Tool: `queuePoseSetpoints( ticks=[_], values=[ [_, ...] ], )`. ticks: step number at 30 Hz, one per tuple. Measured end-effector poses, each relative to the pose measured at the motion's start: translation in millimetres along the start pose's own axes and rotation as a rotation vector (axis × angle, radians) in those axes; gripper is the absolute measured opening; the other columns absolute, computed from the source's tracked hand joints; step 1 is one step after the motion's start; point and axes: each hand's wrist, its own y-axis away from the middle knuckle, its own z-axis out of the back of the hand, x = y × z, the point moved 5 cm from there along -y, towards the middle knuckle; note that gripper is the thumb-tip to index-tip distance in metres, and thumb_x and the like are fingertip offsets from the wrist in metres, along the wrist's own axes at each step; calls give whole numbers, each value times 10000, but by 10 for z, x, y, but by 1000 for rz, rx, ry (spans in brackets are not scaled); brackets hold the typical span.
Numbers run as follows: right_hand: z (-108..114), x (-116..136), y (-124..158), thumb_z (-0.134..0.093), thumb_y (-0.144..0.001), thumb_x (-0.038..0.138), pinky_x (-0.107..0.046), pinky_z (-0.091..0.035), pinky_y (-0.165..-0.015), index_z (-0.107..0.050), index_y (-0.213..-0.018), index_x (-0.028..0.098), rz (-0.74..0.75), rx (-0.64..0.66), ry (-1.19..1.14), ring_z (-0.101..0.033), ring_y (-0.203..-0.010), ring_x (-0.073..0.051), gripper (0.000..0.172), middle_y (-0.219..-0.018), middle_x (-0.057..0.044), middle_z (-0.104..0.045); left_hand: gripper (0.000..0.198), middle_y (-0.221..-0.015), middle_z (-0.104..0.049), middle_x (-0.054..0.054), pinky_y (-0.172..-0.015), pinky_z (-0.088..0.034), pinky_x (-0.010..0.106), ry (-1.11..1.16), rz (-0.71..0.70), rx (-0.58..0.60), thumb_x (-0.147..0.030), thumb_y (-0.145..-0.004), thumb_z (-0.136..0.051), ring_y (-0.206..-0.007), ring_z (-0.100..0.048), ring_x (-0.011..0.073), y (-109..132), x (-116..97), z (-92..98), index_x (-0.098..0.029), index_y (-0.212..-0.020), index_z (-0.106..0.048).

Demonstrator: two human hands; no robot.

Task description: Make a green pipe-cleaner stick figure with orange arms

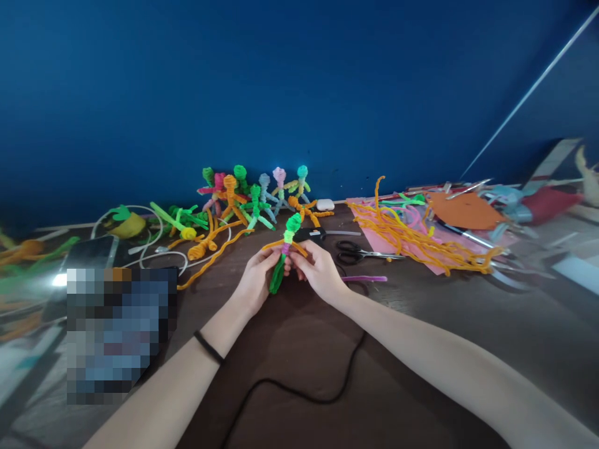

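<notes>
A pipe cleaner figure (293,223) is held up between both hands over the table's middle. Its head is a green coil, with a yellow-green neck, a purple middle, orange arms to either side and dark green legs hanging down. My left hand (258,274) pinches its left side near the orange arm. With fingers closed, my right hand (319,269) grips the orange arm on the other side. Some fingertips are hidden behind the figure. To the right of my right hand lies a purple pipe cleaner (365,279).
Several finished pipe cleaner figures (256,206) stand along the blue wall. Black-handled scissors (358,252) and a heap of orange pipe cleaners (412,246) lie at right. A blurred-out screen (126,337) is at left, and a black cable (299,394) crosses the table (397,393) in front.
</notes>
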Motion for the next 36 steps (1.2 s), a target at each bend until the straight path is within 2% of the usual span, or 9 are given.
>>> queuePoseSetpoints(
  ticks=[4,7,10,13,19,25,30,36],
  values=[
    [31,38,5,-485,-816,364,-211,-357,-446,-467,-730,175,27,-21,36,-433,-444,-64,209,-591,43,-459,234,-746,-636,22,-607,-475,234,-205,-169,-31,-202,-653,-633,-652,-589,121,27,-59,-8,-142,-872,-574],
    [34,64,11,-492,-811,355,-211,-356,-447,-469,-735,175,33,-32,50,-426,-439,-63,197,-586,50,-435,199,-768,-635,10,-655,-475,252,-447,-332,-110,-212,-617,-680,-704,-594,138,57,-123,13,-156,-777,-576],
    [28,67,14,-493,-808,351,-216,-351,-442,-480,-758,176,44,-36,38,-425,-432,-63,183,-590,49,-442,121,-704,-636,8,-631,-459,246,-607,-370,-156,-237,-652,-658,-645,-582,132,82,-140,15,-158,-726,-605],
    [26,56,14,-497,-805,350,-214,-343,-433,-488,-781,178,52,-37,27,-420,-435,-63,175,-598,47,-450,94,-613,-623,4,-575,-435,232,-612,-333,-180,-242,-689,-621,-560,-551,114,102,-126,13,-150,-704,-629],
    [26,36,6,-543,-771,346,-207,-375,-452,-503,-793,176,23,-32,-31,-463,-523,-81,176,-664,16,-513,141,-562,-580,-7,-528,-406,212,-420,-275,-173,-274,-679,-630,-518,-506,88,100,-62,13,-138,-652,-609],
    [31,32,-20,-606,-718,363,-251,-436,-591,-581,-804,167,8,-14,-86,-520,-631,-116,215,-701,-4,-562,179,-552,-537,-16,-438,-335,181,-270,-177,-57,-291,-678,-629,-448,-430,52,67,-44,0,-138,-613,-563],
    [18,34,-11,-648,-684,362,-278,-433,-737,-639,-788,177,30,44,-177,-541,-748,-135,213,-759,-10,-570,200,-508,-473,-37,-383,-245,138,-127,-56,48,-270,-651,-661,-400,-352,18,44,-30,-13,-135,-609,-519],
    [9,9,1,-646,-686,338,-251,-438,-644,-677,-823,187,-21,39,-225,-520,-663,-107,206,-756,-8,-586,98,-476,-437,-39,-342,-201,112,10,111,147,-121,-651,-601,-365,-301,3,18,39,-39,-116,-605,-515]
  ],
)
